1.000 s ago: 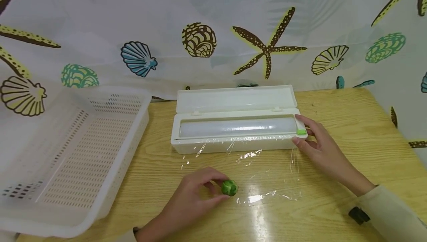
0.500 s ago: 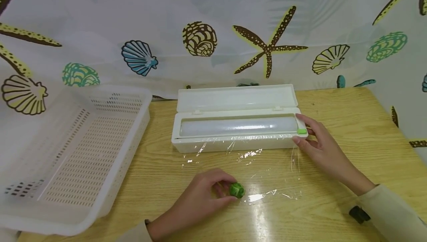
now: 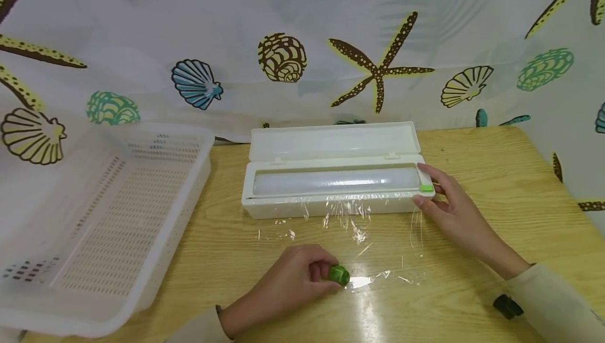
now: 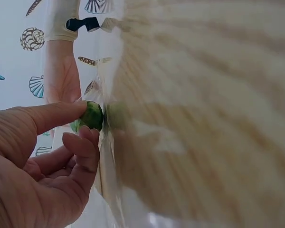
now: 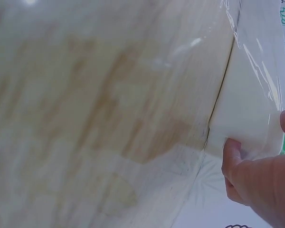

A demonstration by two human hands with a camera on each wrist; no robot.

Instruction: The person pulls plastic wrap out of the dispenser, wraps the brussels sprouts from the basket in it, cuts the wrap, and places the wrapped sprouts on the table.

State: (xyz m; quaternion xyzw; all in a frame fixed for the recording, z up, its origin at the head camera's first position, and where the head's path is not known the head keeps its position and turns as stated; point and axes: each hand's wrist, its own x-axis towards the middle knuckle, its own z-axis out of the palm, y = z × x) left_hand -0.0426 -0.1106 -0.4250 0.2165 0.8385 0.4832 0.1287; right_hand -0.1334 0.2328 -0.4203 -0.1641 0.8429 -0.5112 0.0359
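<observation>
My left hand (image 3: 295,280) pinches a small green Brussels sprout (image 3: 338,275) between thumb and fingers. In the left wrist view the Brussels sprout (image 4: 91,117) touches a clear sheet of cling film. That cling film (image 3: 359,234) runs from the dispenser's front edge toward me over the table. The white cling film dispenser (image 3: 293,209) lies with its lid (image 3: 333,141) raised at the back, and a roll (image 3: 335,180) shows inside. At its right end, beside the green slider (image 3: 426,188), my right hand (image 3: 456,214) grips the box with thumb and fingers.
A white perforated plastic basket (image 3: 177,217) stands on the left of the wooden table (image 3: 491,175). Behind the table hangs a white cloth (image 3: 227,22) printed with shells and starfish.
My left hand has moved right with the Brussels sprout, onto the cling film. Fresh creases show in the film near the dispenser. My right hand has stayed on the box.
</observation>
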